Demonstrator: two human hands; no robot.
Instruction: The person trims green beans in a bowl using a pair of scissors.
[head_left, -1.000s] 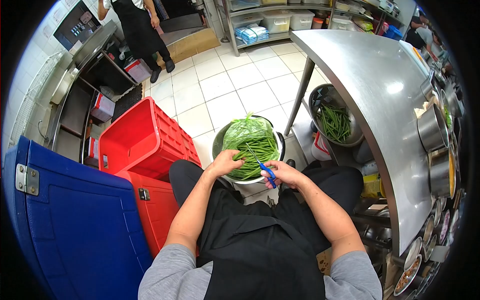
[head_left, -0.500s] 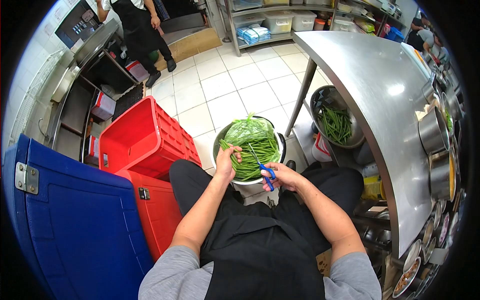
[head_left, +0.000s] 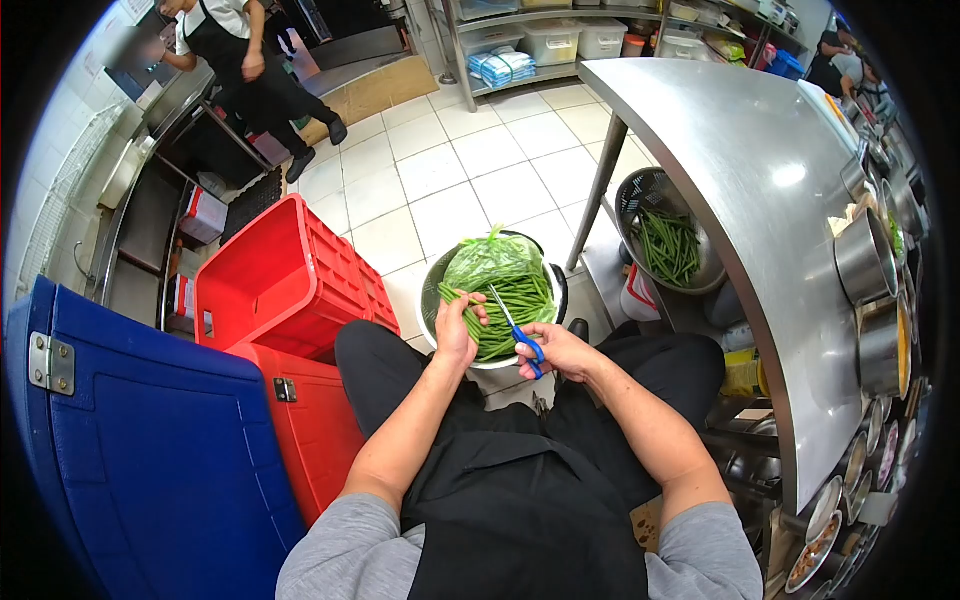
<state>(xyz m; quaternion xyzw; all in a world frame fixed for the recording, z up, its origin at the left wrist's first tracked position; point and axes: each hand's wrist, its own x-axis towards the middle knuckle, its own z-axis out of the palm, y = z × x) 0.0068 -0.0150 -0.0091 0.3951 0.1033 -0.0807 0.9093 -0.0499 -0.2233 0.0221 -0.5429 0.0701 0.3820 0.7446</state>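
My left hand point(head_left: 458, 328) is closed around a few green beans point(head_left: 455, 294), whose ends stick out past the fingers. In my right hand point(head_left: 562, 352) is a pair of blue-handled scissors point(head_left: 527, 346), the blades pointing up and left toward my left fingers. Both hands are over a white-rimmed basin point(head_left: 427, 318) between my knees. More green beans point(head_left: 522, 292) fill it, lying with a clear plastic bag point(head_left: 486, 262) at its far side.
At right, a steel table point(head_left: 740, 150) stands above a dark colander point(head_left: 628, 195) of cut green beans point(head_left: 668, 245). A red crate point(head_left: 300, 285) and a blue cooler box point(head_left: 160, 430) are at left. Another person point(head_left: 240, 70) stands by the far-left counter. Metal pots point(head_left: 865, 260) line the right side.
The scissors and my right hand have shifted slightly left, bringing the blades nearer my left fingers. The person at the back has stepped and leaned left, an arm stretched toward the wall.
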